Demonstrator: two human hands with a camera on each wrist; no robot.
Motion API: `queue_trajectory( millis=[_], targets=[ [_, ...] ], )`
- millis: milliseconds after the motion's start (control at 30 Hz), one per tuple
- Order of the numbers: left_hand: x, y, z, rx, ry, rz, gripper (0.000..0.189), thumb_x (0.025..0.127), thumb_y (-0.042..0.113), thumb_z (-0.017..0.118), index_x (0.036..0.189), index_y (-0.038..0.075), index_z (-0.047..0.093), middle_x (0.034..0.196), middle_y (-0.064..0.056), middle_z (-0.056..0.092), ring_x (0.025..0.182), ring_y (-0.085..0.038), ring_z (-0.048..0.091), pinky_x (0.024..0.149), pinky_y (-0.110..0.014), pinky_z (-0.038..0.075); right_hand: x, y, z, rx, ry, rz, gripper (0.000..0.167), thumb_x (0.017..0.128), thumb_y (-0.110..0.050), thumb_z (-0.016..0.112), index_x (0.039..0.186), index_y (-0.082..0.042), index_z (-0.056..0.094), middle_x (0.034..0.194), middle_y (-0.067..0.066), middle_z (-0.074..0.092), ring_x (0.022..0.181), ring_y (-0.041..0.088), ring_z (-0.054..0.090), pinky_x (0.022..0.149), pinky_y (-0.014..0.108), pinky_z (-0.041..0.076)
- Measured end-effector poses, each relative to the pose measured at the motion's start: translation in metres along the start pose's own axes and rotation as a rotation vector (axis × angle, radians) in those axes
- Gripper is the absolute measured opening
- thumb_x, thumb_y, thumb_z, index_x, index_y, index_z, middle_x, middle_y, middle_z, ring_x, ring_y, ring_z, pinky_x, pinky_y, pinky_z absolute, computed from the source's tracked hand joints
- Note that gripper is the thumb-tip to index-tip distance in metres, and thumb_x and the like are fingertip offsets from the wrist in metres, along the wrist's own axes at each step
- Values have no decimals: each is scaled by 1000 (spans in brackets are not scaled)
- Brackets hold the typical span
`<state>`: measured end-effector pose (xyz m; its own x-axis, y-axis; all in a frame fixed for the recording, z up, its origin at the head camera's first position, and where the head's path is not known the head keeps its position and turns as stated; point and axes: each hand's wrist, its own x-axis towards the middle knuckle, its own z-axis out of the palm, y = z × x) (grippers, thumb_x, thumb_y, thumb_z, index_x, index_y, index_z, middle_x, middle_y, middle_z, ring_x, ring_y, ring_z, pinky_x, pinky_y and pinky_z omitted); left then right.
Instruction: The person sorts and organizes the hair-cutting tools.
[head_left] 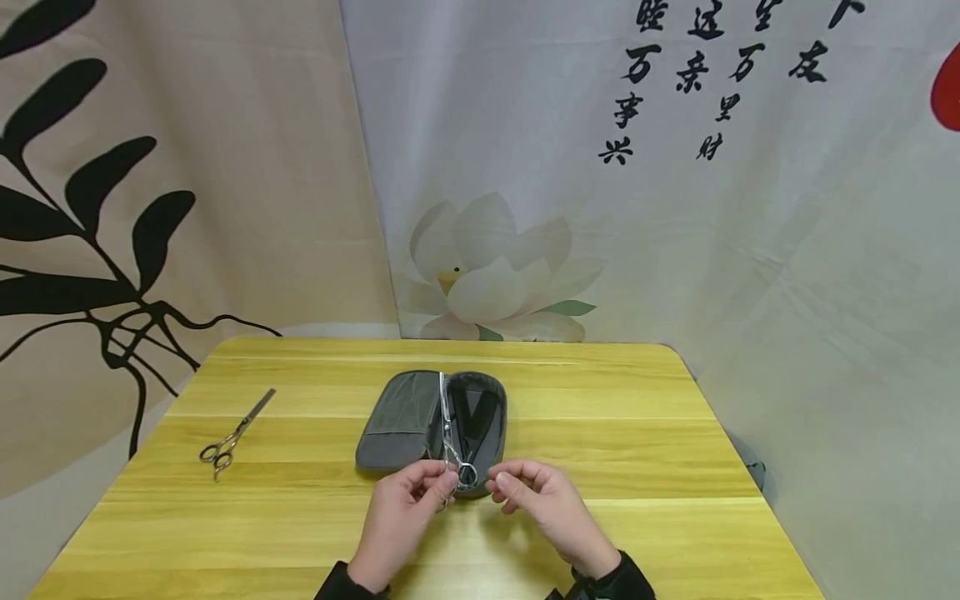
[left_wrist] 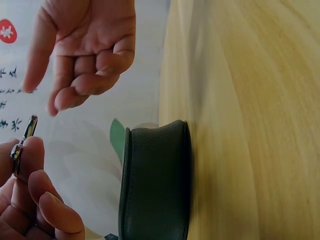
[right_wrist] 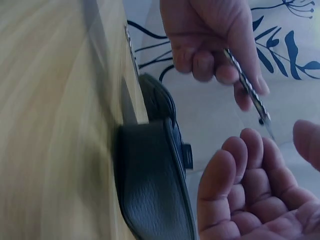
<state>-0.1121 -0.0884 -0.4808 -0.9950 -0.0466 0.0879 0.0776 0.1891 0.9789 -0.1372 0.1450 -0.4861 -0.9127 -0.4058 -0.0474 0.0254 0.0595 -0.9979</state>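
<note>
Scissors of shiny silver metal were pinched between the thumb and fingers of the left hand, above an open grey case on the wood-patterned worktop. The right hand was near the handle but apart from it, its fingers loosely bent.

Only the head view showed the scissors almost whole, and it alone showed the case laid open, with a pocket on its left half and a long black thing, hard to make out, in its right half. It also took in a second pair of scissors, lying at the left of the worktop, well apart from the case. From the left wrist, just the handle end appeared between the fingers, while the case presented its thick, stitched side. From the right wrist, the held pair was a narrow strip seen edge-on, and the right palm was in sight, thumb away from the fingers.

The held scissors looked slim and bright, their blades close together and pointing away from the person. One round ring showed beside the left fingertips; the rest of the handle was partly hidden by the hand.
</note>
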Motion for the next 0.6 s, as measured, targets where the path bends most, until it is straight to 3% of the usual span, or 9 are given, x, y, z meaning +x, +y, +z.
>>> queue_trajectory(
  millis=[200,600],
  targets=[
    [-2,-3,3,11,-20,14,11,96,22,82,101,12,82,79,-3,77,69,-6,69,64,-21,56,-1,0,12,24,-36,-10,37,110,-23,63,126,10,68,106,-6,79,95,8,71,85,27,60],
    [-5,-3,7,23,-46,16,14,96,26,82,101,13,81,80,-3,78,69,-4,68,66,-21,57,-1,2,19,49,-3,-15,35,108,-19,65,121,13,68,97,-5,76,92,8,70,83,26,58]
  ],
)
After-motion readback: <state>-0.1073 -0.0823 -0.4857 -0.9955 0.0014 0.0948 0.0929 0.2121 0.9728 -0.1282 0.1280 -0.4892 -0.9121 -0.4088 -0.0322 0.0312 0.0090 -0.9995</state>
